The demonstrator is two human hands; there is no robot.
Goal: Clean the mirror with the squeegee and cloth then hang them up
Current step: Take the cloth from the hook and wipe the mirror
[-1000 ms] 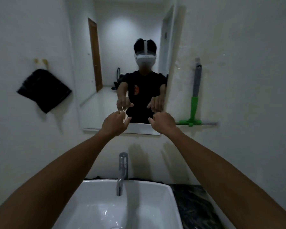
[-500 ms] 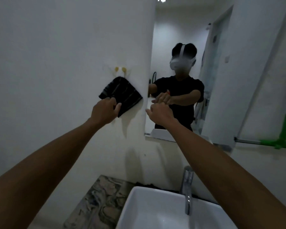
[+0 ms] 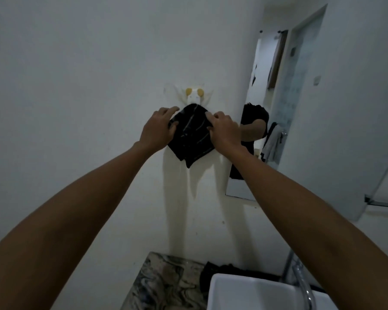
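A black striped cloth point(image 3: 192, 137) hangs on the white wall from a small white hook point(image 3: 194, 96) with two yellow knobs. My left hand point(image 3: 158, 128) grips the cloth's left edge. My right hand point(image 3: 224, 128) grips its right edge. Both arms reach up and forward to it. The mirror point(image 3: 276, 104) is on the wall to the right, seen at a steep angle. The squeegee is out of view.
A white basin point(image 3: 255, 291) with a chrome tap point(image 3: 300, 283) sits at the bottom right. A marbled counter point(image 3: 164, 283) lies left of the basin, with a dark object at its back. A thin metal shelf edge point(image 3: 383, 203) shows at the far right.
The view has swung left from the mirror to the hanging cloth. Both hands moved from in front of the mirror onto the cloth and took hold of its edges.
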